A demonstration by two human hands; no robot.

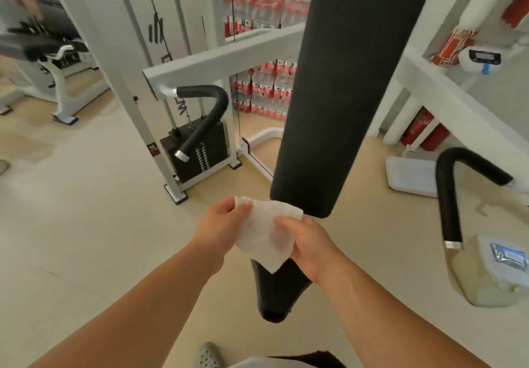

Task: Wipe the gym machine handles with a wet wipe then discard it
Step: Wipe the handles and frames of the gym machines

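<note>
A white wet wipe (pixel 264 231) is spread between my two hands, low in the middle of the head view, over the black seat (pixel 274 290). My left hand (pixel 221 224) pinches its upper left edge. My right hand (pixel 307 243) grips its right side. The machine's left handle (pixel 204 115), a bent black foam-covered bar with a metal tip, hangs from a white arm well above and left of my hands. The right handle (pixel 452 195), the same shape, curves down at the far right. Neither hand touches a handle.
A tall black back pad (pixel 349 81) stands in the centre, just beyond my hands. A weight stack (pixel 200 150) sits behind the left handle. Packs of bottled water (pixel 263 89) line the back wall. A pack of wipes (pixel 509 256) lies on a canister at right; a white tray (pixel 412 175) rests on the floor.
</note>
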